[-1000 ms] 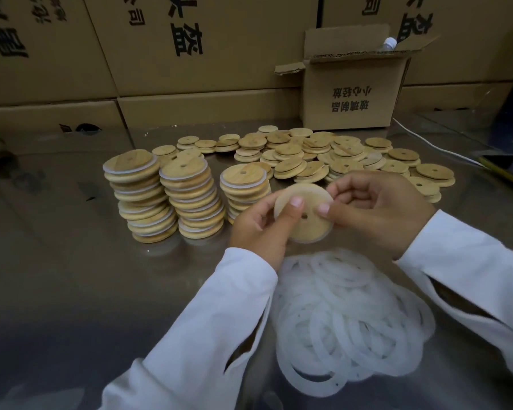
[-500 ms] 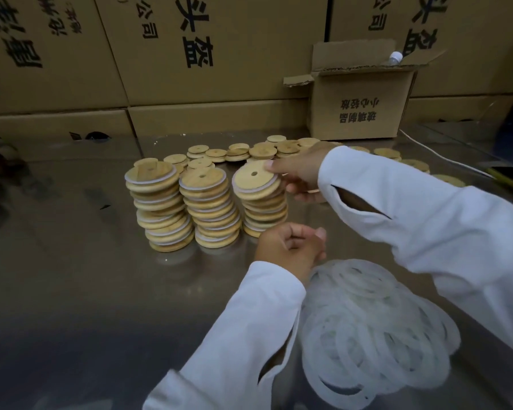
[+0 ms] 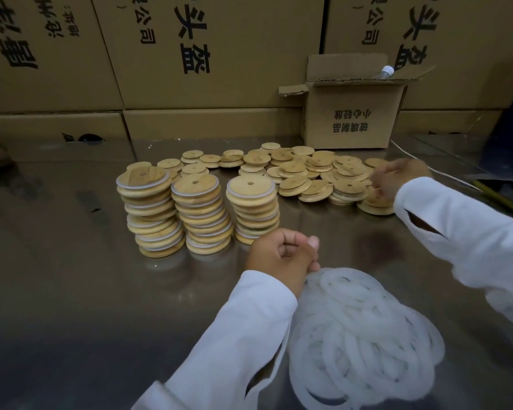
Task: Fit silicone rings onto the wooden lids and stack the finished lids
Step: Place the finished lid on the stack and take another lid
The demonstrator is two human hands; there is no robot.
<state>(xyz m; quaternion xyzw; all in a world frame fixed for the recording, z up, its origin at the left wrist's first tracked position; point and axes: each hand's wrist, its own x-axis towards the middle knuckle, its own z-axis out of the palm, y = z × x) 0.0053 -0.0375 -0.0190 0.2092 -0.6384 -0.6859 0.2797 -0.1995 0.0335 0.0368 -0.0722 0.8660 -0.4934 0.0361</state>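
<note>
Three stacks of ringed wooden lids stand side by side: left stack (image 3: 148, 208), middle stack (image 3: 200, 216), right stack (image 3: 255, 208). Behind and to their right, several bare wooden lids (image 3: 305, 173) lie loose. A pile of white silicone rings (image 3: 365, 338) lies near me. My left hand (image 3: 282, 255) is curled into a fist at the far edge of the ring pile, its lower fingers touching the rings; no ring shows in it. My right hand (image 3: 400, 179), blurred, reaches over the loose lids at the right, fingers down on them; its grip is unclear.
A small open cardboard box (image 3: 353, 116) with a bottle (image 3: 387, 71) sticking out stands behind the lids. Large cartons (image 3: 208, 54) wall off the back. A white cable (image 3: 447, 174) and a yellow-edged object (image 3: 504, 199) lie at the right on the shiny metal table (image 3: 71, 276).
My right hand put the finished lid on the right stack, let go and swung right to the loose lids. My left hand dropped to the edge of the ring pile.
</note>
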